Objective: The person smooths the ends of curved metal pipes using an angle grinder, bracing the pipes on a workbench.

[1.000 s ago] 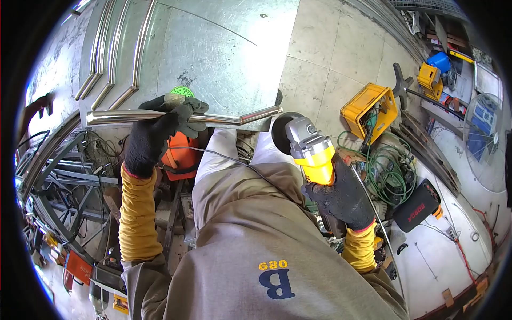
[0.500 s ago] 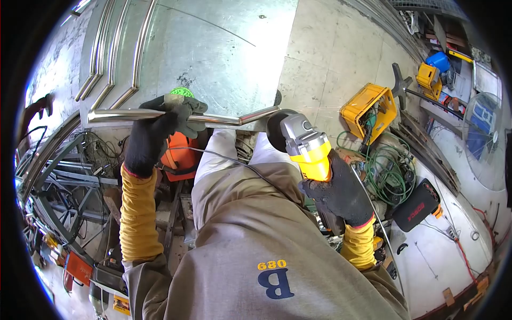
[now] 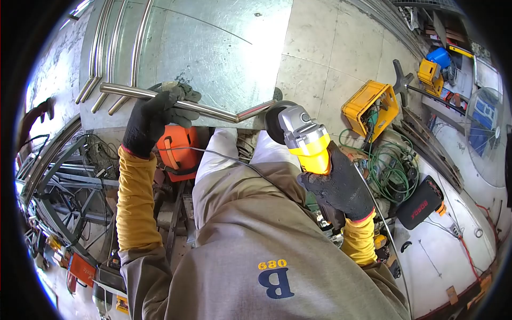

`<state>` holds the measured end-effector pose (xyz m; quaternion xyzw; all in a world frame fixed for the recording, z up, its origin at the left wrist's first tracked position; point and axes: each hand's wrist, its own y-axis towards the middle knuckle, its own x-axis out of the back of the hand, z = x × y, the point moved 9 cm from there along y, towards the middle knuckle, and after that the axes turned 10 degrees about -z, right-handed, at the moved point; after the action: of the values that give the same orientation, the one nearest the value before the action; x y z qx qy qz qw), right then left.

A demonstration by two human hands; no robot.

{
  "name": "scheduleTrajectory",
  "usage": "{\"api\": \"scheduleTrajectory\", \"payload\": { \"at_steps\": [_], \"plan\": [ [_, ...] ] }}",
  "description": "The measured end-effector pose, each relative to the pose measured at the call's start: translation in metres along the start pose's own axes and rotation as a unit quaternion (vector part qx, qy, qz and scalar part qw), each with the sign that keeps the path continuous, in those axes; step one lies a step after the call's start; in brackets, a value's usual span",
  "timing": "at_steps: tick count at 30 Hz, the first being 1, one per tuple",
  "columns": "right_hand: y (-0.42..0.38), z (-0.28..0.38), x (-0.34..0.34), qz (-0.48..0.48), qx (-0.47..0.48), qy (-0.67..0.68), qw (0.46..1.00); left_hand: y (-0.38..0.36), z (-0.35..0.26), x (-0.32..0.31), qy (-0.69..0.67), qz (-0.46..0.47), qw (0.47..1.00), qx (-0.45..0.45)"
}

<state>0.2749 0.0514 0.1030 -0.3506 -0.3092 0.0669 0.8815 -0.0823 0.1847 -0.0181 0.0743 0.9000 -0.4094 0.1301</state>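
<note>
My left hand (image 3: 160,109), in a dark glove, is wrapped round a bent shiny metal tube (image 3: 218,113) held over the near edge of the metal-topped table (image 3: 213,58). My right hand (image 3: 341,184), gloved too, grips a yellow and silver angle grinder (image 3: 306,136) by its body. The grinder's dark disc (image 3: 274,122) is right at the tube's right end. Several more bent metal tubes (image 3: 140,48) lie on the table's left side, beyond my left hand.
An orange case (image 3: 177,152) stands below the table edge by my legs. To the right are a yellow crate (image 3: 370,109), coiled green hose (image 3: 392,176), a black Bosch-marked case (image 3: 420,202) and a fan (image 3: 485,125). Metal frames (image 3: 69,186) fill the left. A person's hand (image 3: 40,112) shows at far left.
The tube has turned in my left hand, its left end rising away from me, and the green round thing near that hand is now out of sight. The grinder has shifted slightly left.
</note>
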Motion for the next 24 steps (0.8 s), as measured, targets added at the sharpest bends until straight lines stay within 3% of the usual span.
{"api": "scheduleTrajectory", "payload": {
  "at_steps": [7, 10, 12, 14, 17, 21, 23, 24],
  "plan": [
    [-0.007, -0.013, 0.000, -0.020, -0.025, -0.020, 0.999, 0.004, -0.008, -0.001, 0.119, 0.012, 0.991, -0.068],
    [-0.005, -0.009, 0.001, -0.013, -0.032, 0.052, 0.998, 0.005, -0.007, 0.004, 0.161, 0.022, 0.981, -0.103],
    [0.001, -0.004, 0.002, -0.015, 0.001, -0.038, 0.999, 0.007, -0.006, 0.003, 0.200, 0.030, 0.969, -0.139],
    [0.004, -0.002, 0.003, -0.005, -0.008, -0.026, 1.000, 0.005, -0.009, 0.004, 0.173, 0.035, 0.970, -0.168],
    [0.002, -0.004, 0.001, 0.001, -0.013, -0.014, 1.000, 0.009, -0.004, 0.007, 0.206, 0.061, 0.968, -0.130],
    [-0.005, 0.000, 0.002, -0.024, 0.005, 0.003, 1.000, 0.008, -0.010, -0.002, 0.202, 0.064, 0.964, -0.163],
    [-0.003, 0.002, 0.003, -0.020, 0.010, 0.008, 1.000, 0.005, -0.003, 0.000, 0.075, 0.005, 0.997, -0.034],
    [-0.002, 0.003, 0.002, -0.016, 0.014, 0.013, 1.000, 0.005, -0.003, 0.001, 0.076, 0.006, 0.997, -0.033]
  ]
}}
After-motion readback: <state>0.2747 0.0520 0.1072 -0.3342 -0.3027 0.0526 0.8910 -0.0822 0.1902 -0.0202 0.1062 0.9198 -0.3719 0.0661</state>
